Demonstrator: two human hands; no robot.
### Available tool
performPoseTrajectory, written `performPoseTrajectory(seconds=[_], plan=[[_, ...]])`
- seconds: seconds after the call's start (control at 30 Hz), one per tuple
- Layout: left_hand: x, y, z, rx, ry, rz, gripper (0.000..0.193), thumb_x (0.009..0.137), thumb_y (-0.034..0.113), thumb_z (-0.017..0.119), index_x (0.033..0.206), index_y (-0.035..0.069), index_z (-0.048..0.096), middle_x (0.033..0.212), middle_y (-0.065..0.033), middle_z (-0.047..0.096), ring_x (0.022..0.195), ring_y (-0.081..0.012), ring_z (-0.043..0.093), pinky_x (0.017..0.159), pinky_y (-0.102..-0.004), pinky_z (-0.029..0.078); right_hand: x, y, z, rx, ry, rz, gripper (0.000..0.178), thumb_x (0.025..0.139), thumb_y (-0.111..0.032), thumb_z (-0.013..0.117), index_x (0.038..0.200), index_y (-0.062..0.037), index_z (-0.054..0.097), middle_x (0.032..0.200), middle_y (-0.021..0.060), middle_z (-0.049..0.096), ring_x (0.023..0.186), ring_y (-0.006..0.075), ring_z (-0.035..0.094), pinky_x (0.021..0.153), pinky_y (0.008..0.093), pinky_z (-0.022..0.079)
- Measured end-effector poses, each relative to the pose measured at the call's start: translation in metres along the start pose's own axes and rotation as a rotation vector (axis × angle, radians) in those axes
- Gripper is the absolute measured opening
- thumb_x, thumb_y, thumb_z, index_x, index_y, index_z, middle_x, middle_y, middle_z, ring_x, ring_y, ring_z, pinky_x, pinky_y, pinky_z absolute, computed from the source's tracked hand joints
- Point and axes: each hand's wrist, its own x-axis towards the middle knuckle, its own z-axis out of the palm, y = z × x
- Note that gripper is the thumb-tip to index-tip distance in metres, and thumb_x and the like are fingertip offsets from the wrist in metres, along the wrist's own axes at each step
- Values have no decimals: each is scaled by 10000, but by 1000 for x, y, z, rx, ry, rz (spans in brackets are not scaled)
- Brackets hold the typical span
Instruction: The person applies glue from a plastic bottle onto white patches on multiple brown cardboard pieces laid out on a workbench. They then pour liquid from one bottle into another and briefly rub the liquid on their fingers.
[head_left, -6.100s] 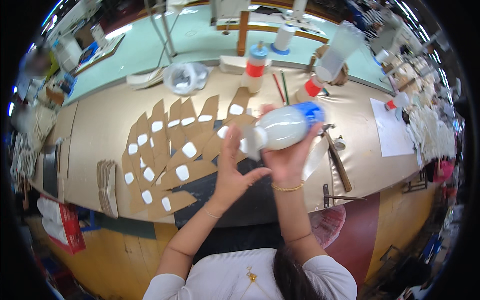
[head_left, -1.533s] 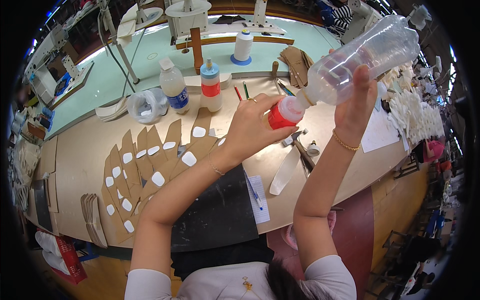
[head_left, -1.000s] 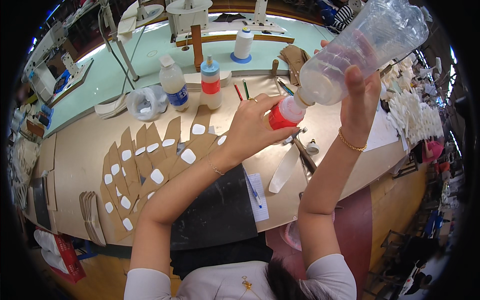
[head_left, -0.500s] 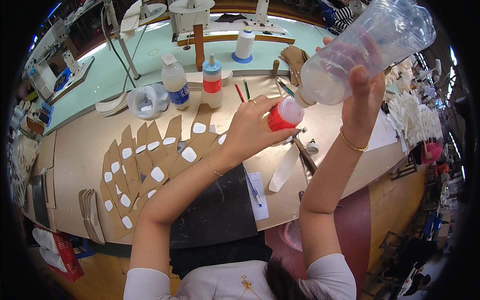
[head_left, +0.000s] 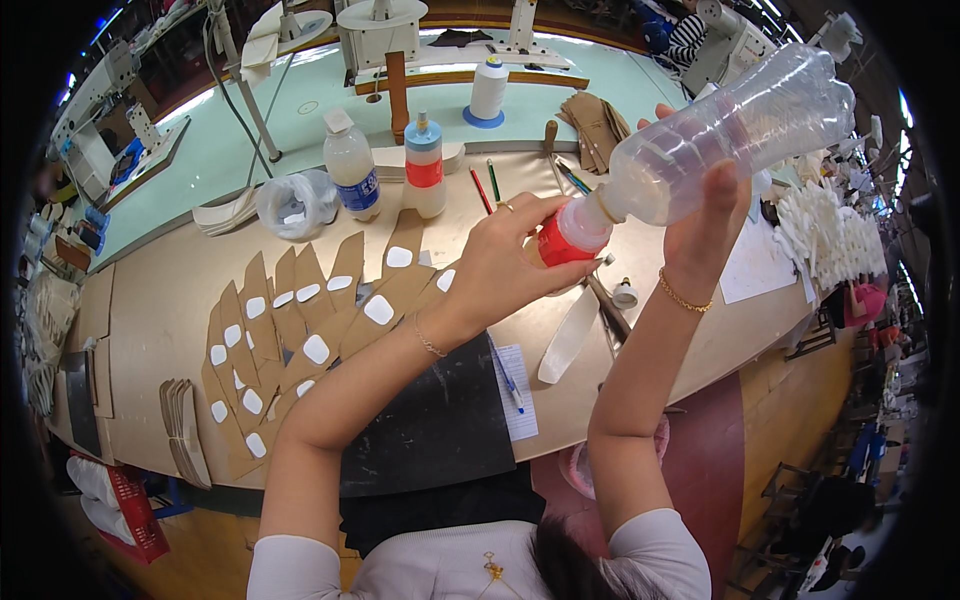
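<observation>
My left hand (head_left: 520, 250) is closed around a small bottle with a red band (head_left: 560, 245), its open mouth tilted up to the right. In my right hand (head_left: 705, 205) is a large clear plastic bottle (head_left: 740, 125), tipped so that its neck meets the small bottle's mouth. Whitish liquid shows near the large bottle's lower end. Below the hands lie a white cap (head_left: 624, 294), a pale flat blade-shaped piece (head_left: 568, 335) and a dark-handled tool (head_left: 608, 308). Brown cut pieces with white patches (head_left: 316, 349) fan out left of my forearm.
Behind stand a blue-labelled bottle (head_left: 352, 170), a blue-topped bottle with a red band (head_left: 424, 170) and a thread cone (head_left: 488, 92). A plastic bag (head_left: 297, 203) sits left of them. Pencils (head_left: 480, 188), a black mat (head_left: 420, 430) and a notepaper with a pen (head_left: 516, 395) are on the table.
The large bottle has come down and to the left, lying flatter, and its neck now meets the small bottle's mouth. My left hand has barely moved.
</observation>
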Motion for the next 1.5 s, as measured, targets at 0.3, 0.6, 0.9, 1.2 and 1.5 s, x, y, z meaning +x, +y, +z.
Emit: performPoseTrajectory(seconds=[0.3,0.6,0.9,1.2,1.5], plan=[[2,2,-3,153,-13,44,563,636,298,815,1082,17,616,863,-116,605,760,-261,623,695,-342,496,-6,4,-10,-19,-56,-20,959,701,-576,711,1342,10,305,1126,312,551,1007,382,604,871,457,508],[1,10,-7,205,-87,-69,514,663,202,807,1114,43,619,890,-70,611,812,-186,582,745,-303,454,-6,-2,-10,-31,-162,-3,885,699,-478,756,1315,18,360,1068,219,595,947,273,624,838,368,511],[-4,8,-12,223,-87,-91,504,662,194,805,1102,28,624,884,-77,613,795,-182,584,734,-302,460,-6,-3,-6,78,-277,106,778,728,-348,781,1286,30,393,1090,128,597,943,176,608,815,290,498],[-11,5,-10,159,-110,-156,527,670,185,803,1132,19,611,956,-91,624,879,-178,609,781,-292,490,4,-4,-9,101,-130,93,1003,684,-675,650,1346,5,327,1114,272,567,987,367,617,839,440,534],[-14,7,-9,-117,-145,-205,552,680,175,805,1161,7,592,1031,-85,623,919,-158,602,836,-296,481,2,7,-9,-28,-44,27,994,691,-693,626,1315,25,338,1142,291,551,1024,402,595,858,460,520]])
